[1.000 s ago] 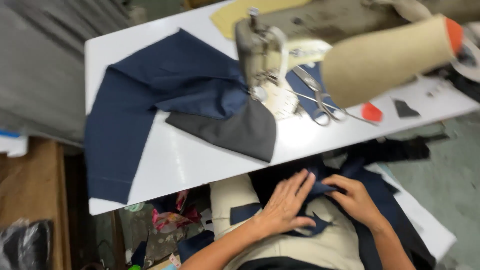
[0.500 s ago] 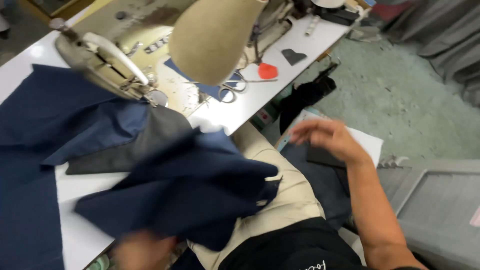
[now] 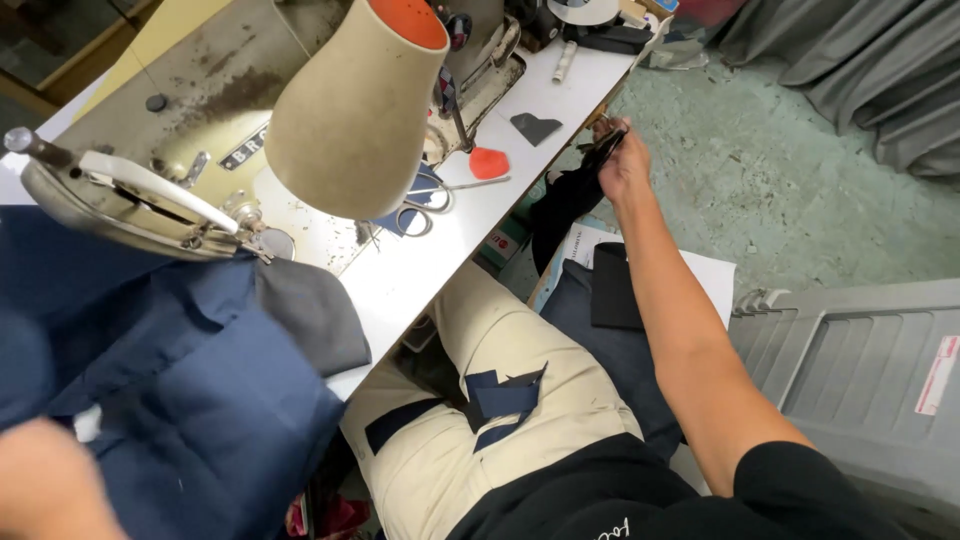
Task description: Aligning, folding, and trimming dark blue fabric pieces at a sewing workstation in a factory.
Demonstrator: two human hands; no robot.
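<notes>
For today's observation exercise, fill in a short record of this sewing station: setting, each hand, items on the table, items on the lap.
setting: white table with a sewing machine
right hand: stretched out past the table edge, gripping dark fabric that hangs below it
left hand: blurred at the lower left, by navy cloth; grip unclear
on table: scissors, orange chalk piece, small grey cut piece
on lap: navy scraps on beige trousers

Right hand (image 3: pixel 625 165) apparently pinches black cloth (image 3: pixel 565 205).
</notes>
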